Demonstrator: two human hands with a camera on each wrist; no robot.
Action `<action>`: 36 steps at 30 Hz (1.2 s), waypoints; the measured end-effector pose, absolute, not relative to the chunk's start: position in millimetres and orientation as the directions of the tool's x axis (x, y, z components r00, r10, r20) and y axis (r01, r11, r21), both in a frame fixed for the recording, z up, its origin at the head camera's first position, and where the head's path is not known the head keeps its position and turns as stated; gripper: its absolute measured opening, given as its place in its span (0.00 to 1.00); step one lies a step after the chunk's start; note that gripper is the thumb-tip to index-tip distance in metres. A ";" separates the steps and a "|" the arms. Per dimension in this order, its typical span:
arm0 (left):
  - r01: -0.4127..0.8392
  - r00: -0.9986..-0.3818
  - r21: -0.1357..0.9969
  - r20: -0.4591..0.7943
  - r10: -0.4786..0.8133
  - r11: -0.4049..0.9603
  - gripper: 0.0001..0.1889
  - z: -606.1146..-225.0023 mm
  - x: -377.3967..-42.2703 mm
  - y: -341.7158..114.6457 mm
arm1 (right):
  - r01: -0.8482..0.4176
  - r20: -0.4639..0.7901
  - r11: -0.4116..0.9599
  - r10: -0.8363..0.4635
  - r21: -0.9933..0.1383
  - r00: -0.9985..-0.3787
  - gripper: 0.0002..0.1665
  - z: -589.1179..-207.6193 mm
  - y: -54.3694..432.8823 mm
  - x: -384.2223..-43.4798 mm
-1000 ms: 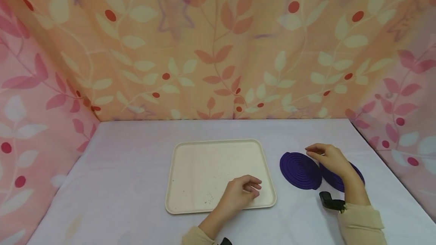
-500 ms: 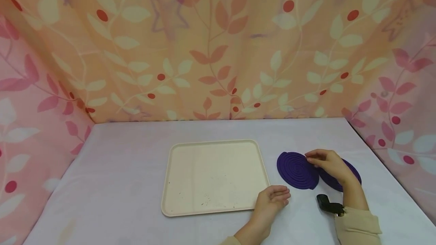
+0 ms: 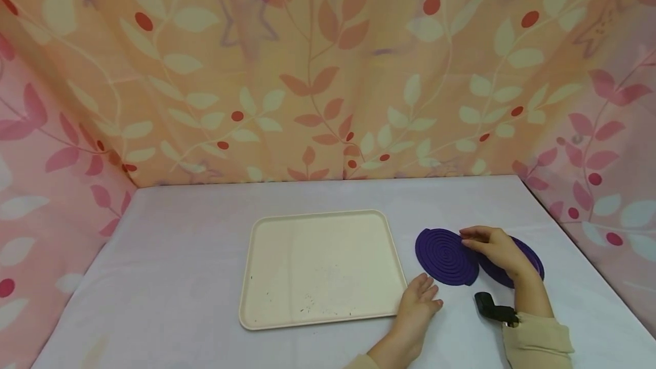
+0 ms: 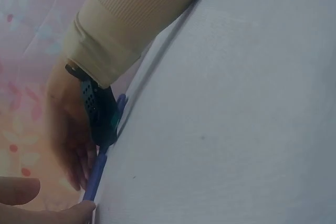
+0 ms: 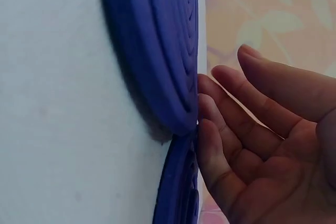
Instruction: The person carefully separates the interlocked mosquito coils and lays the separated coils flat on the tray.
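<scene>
Two flat purple discs of spirally coiled rope-like material lie side by side on the right of the table: a left disc (image 3: 446, 258) and a right disc (image 3: 530, 258) partly hidden under my right hand (image 3: 497, 249). That hand hovers over where the discs meet; in the right wrist view its relaxed fingers (image 5: 215, 145) are at the seam between the upper disc (image 5: 152, 40) and the lower disc (image 5: 181, 182), thumb apart. My left hand (image 3: 417, 309) has its fingers extended at the left disc's near edge; whether it touches I cannot tell. Neither hand grips anything.
A cream rectangular tray (image 3: 323, 261) with dark specks lies left of the discs, its right corner beside my left hand. White cloth (image 3: 174, 266) covers the table. Floral curtains (image 3: 328, 73) enclose the back and sides. A black wrist camera (image 3: 492, 306) sits on my right wrist.
My left hand has moved right, from over the tray to the left disc's near edge, and its fingers have straightened. My right hand has lowered slightly toward the discs. The view has shifted a little.
</scene>
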State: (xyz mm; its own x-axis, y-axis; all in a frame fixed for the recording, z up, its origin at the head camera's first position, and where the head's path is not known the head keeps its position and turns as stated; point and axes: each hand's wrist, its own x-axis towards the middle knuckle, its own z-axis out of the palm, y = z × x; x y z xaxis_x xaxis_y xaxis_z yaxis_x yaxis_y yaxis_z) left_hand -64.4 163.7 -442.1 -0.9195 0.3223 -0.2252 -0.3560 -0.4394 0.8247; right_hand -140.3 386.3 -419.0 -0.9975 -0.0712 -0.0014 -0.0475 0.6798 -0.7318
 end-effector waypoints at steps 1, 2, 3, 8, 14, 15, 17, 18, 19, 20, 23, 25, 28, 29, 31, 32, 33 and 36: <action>-0.351 -0.921 0.829 -0.221 0.321 -0.436 0.30 -442.5 -63.8 164.7 | -0.052 0.004 0.678 -0.072 -0.734 -0.997 0.21 -418.7 386.5 -140.1; -0.348 -0.922 0.832 -0.221 0.318 -0.431 0.30 -442.8 -63.1 165.6 | -0.058 0.012 0.675 -0.073 -0.735 -0.997 0.20 -418.5 386.9 -139.8; -0.344 -0.923 0.837 -0.220 0.315 -0.426 0.30 -442.7 -62.3 166.4 | -0.064 0.020 0.675 -0.073 -0.735 -0.997 0.20 -418.3 387.5 -139.6; -0.341 -0.927 0.846 -0.229 0.298 -0.410 0.31 -442.1 -59.1 169.1 | -0.065 0.042 0.620 -0.051 -0.782 -0.998 0.21 -418.6 390.5 -138.9; -0.341 -0.928 0.848 -0.235 0.290 -0.406 0.32 -440.8 -57.8 169.1 | 0.059 -0.062 0.377 0.005 -0.924 -0.998 0.22 -418.6 392.0 -137.5; -0.341 -0.928 0.847 -0.234 0.290 -0.409 0.32 -440.7 -57.8 169.1 | 0.083 -0.087 0.332 0.002 -0.940 -0.996 0.21 -418.3 392.0 -137.1; -0.339 -0.929 0.843 -0.229 0.291 -0.418 0.32 -440.9 -58.0 169.2 | 0.110 -0.121 0.250 -0.030 -0.962 -0.992 0.16 -417.8 391.8 -136.6; -0.337 -0.930 0.842 -0.225 0.292 -0.422 0.32 -440.9 -58.1 169.3 | 0.122 -0.134 0.209 -0.047 -0.970 -0.990 0.14 -417.9 391.5 -136.4; -0.334 -0.930 0.840 -0.221 0.293 -0.428 0.31 -441.0 -58.2 169.3 | 0.124 -0.136 0.177 -0.061 -0.976 -0.989 0.13 -417.9 391.4 -136.3; -0.335 -0.931 0.834 -0.220 0.293 -0.439 0.31 -441.0 -58.4 169.3 | 0.122 -0.134 0.147 -0.073 -0.982 -0.988 0.13 -417.8 391.1 -136.2; -0.336 -0.931 0.823 -0.218 0.292 -0.458 0.31 -441.1 -58.9 168.6 | 0.090 -0.097 0.067 -0.101 -0.994 -0.990 0.17 -417.4 391.4 -135.9; -0.340 -0.931 0.811 -0.221 0.289 -0.476 0.31 -440.9 -59.4 167.6 | 0.062 -0.064 0.018 -0.110 -0.998 -0.992 0.19 -416.1 391.9 -135.2; -0.336 -0.934 0.804 -0.215 0.286 -0.491 0.29 -440.6 -60.0 165.5 | 0.030 -0.021 -0.063 -0.150 -0.998 -0.988 0.21 -412.4 392.6 -134.0; -0.332 -0.935 0.803 -0.211 0.284 -0.496 0.29 -440.7 -60.2 164.9 | 0.024 -0.011 -0.081 -0.157 -0.996 -0.987 0.21 -410.6 392.2 -133.5; -0.324 -0.939 0.799 -0.204 0.278 -0.507 0.27 -440.8 -60.7 163.5 | 0.013 0.009 -0.119 -0.182 -0.993 -0.983 0.22 -407.3 391.5 -133.1; -0.319 -0.940 0.798 -0.200 0.276 -0.511 0.26 -440.9 -60.9 162.9 | 0.009 0.017 -0.134 -0.193 -0.991 -0.981 0.22 -405.4 390.9 -132.8; -0.314 -0.942 0.798 -0.196 0.272 -0.515 0.26 -441.2 -61.2 162.5 | 0.005 0.024 -0.143 -0.200 -0.990 -0.979 0.22 -403.6 390.1 -132.5; -0.284 -0.952 0.792 -0.169 0.255 -0.540 0.24 -442.8 -61.8 161.8 | -0.006 0.042 -0.165 -0.217 -0.986 -0.975 0.23 -399.5 387.9 -131.4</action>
State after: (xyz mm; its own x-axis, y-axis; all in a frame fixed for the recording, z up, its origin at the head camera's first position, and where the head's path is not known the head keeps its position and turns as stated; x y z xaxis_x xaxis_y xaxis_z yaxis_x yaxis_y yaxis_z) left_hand -61.8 161.8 -442.8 -0.9523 0.2545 -0.1685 -0.2845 -0.5399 0.7922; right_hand -131.4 387.9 -399.5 -0.9753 -0.2166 0.0424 -0.0063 -0.1649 -0.9863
